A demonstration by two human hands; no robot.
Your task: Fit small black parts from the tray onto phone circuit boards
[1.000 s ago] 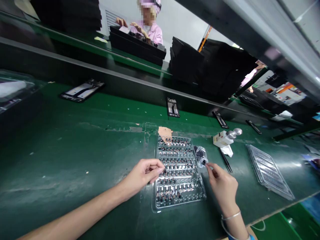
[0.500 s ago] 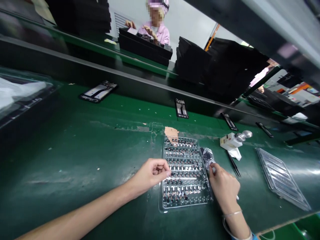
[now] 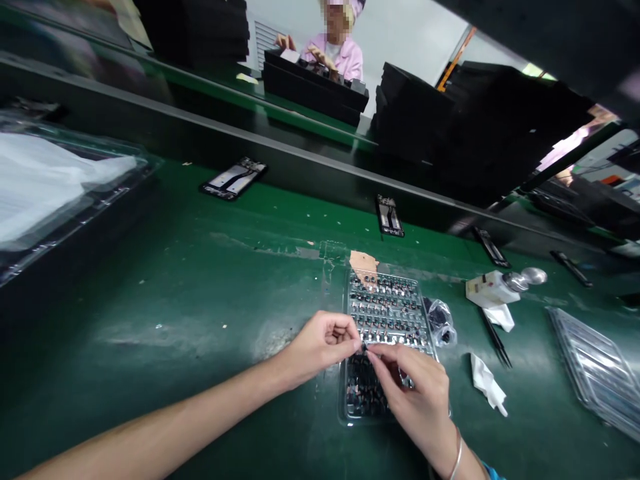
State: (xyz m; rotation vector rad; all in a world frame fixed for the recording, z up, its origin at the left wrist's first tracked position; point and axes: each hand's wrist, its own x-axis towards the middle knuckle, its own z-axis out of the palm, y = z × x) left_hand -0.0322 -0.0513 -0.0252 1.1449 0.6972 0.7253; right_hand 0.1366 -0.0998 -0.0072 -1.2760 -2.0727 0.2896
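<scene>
A clear plastic tray (image 3: 345, 400) lies on the green work surface, with rows of tiny dark electronic parts (image 3: 385, 307) in it. Over its left side my left hand (image 3: 333, 340) is closed, thumb and forefinger pinched. My right hand (image 3: 420, 393) reaches in from the right, also pinching. Between the two sets of fingertips shows a tiny dark part (image 3: 364, 347), which both hands appear to grip; its exact kind is too small to make out. To the right of the tray rests a small clear plastic bag (image 3: 441, 320) with dark bits inside.
Black tweezers (image 3: 496, 339), a white bottle with a metal top (image 3: 493, 288) and a crumpled white tissue (image 3: 487, 383) lie right. Stacked clear trays (image 3: 600, 367) are farther right. Phone frames (image 3: 235, 179) line the back ledge. Across it, a person in pink (image 3: 345, 57) handles a black box.
My right hand has moved left from the plastic bag to meet my left hand over the tray, and a tiny dark part now shows at the fingertips. The view has shifted left.
</scene>
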